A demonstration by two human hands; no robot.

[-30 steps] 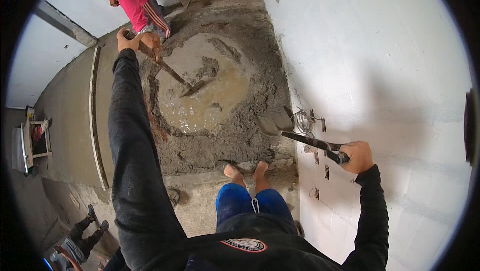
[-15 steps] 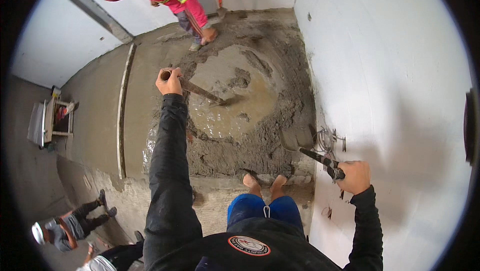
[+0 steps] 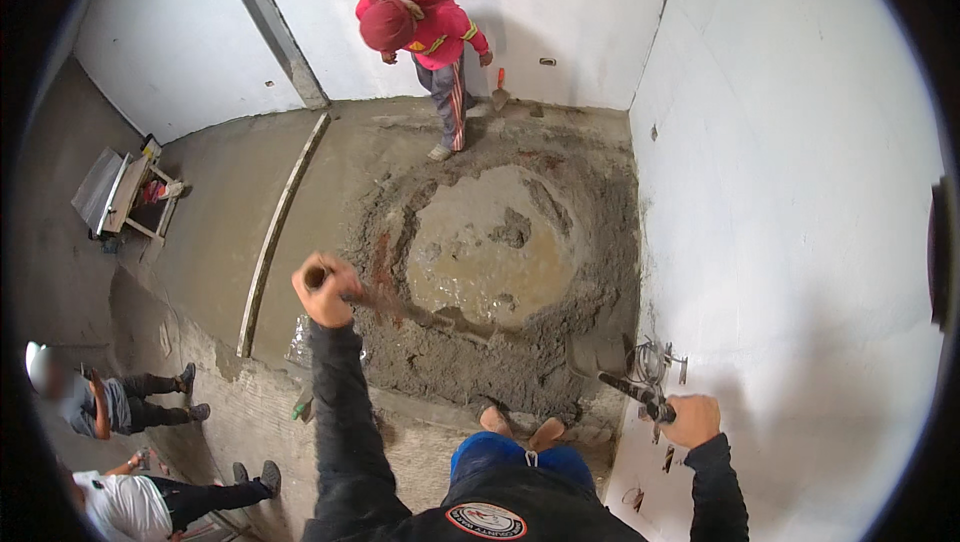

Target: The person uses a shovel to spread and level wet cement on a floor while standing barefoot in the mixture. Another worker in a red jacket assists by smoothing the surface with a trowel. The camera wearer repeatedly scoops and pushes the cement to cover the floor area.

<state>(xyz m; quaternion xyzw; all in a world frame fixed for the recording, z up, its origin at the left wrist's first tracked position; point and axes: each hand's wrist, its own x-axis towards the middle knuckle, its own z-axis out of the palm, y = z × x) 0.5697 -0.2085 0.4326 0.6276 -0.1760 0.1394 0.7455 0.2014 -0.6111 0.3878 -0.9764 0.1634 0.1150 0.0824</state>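
Mortar (image 3: 500,367) lies heaped in a rough ring on the floor (image 3: 415,457) just ahead of the person's feet, around a shallow pool of watery grey-brown slurry (image 3: 535,267) with a few lumps standing in it. The left hand (image 3: 330,290), blurred, is clamped on a long-handled tool (image 3: 395,308), gripping it close to the butt end; the shaft slants away to the right, toward the near left part of the ring, and its head is too blurred to tell by kind. The right hand (image 3: 692,422) is closed around the grip of a shovel (image 3: 595,355), whose blade sits low at the right edge of the mortar, just beside a coil of wire (image 3: 652,362) at the right wall (image 3: 780,192). Near the far wall stands a co-worker in a pink top (image 3: 440,37), well apart from both tools, and a straightedge board (image 3: 285,232) lies left of the ring. Working water into the mix looks to be the step in hand, with wet and stiff parts clearly unblended. The next move seems to call for drawing the ring's inner edge into the pool without breaching its wall.
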